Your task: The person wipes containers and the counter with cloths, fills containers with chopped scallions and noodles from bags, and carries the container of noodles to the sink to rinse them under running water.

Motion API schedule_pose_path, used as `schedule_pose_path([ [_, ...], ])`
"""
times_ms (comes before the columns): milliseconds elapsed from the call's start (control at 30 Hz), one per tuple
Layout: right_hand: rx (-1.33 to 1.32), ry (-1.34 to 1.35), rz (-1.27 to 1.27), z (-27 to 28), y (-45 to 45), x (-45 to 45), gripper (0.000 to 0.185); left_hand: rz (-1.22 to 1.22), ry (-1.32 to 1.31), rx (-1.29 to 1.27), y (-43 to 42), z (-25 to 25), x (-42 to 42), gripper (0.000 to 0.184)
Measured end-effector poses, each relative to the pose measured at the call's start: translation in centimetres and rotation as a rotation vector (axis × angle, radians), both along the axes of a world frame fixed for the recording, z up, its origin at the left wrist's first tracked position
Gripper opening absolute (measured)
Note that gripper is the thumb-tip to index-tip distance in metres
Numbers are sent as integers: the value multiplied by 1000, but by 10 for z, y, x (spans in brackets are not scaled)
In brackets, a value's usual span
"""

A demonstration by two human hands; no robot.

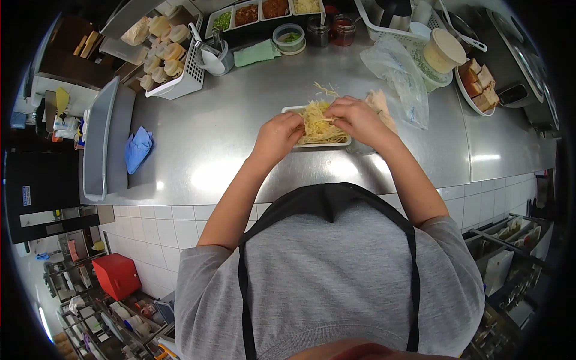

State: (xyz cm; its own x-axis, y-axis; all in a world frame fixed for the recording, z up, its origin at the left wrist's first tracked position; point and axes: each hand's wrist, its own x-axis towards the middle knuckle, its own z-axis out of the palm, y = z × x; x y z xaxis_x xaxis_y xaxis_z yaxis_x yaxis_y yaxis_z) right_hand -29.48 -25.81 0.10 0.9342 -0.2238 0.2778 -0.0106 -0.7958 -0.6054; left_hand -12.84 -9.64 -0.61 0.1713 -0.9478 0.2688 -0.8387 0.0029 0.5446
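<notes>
A small white tray [324,144] stands on the steel counter in front of me, heaped with pale yellow shredded food [318,125]. At the left side of the heap, my left hand [281,137] has its fingers curled against the shreds. My right hand [355,120] is closed over the right side of the heap, with pale strands at its fingertips. Some loose shreds [326,90] lie on the counter just beyond the tray. A crumpled pinkish-beige cloth or paper [380,108] lies right of my right hand.
Beyond the tray are a green cloth [257,53], a round tub [289,38] and jars [343,30]. A plastic bag [399,78] and a bread bowl [479,90] are right. A bottle basket [180,84], blue cloth [139,149] and grey bin [107,141] stand left.
</notes>
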Motion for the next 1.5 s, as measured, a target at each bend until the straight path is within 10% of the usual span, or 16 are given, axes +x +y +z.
schedule_pose_path([
  [400,285,185,-13,36,-11,-11,29,-15,294,213,0,18,9,34],
  [1033,-57,-80,-50,-8,26,-13,12,-8,475,134,-17,55,20,24],
  [1500,380,-119,-292,7,-48,-3,15,-254,-56,24,-10,28,2,22],
])
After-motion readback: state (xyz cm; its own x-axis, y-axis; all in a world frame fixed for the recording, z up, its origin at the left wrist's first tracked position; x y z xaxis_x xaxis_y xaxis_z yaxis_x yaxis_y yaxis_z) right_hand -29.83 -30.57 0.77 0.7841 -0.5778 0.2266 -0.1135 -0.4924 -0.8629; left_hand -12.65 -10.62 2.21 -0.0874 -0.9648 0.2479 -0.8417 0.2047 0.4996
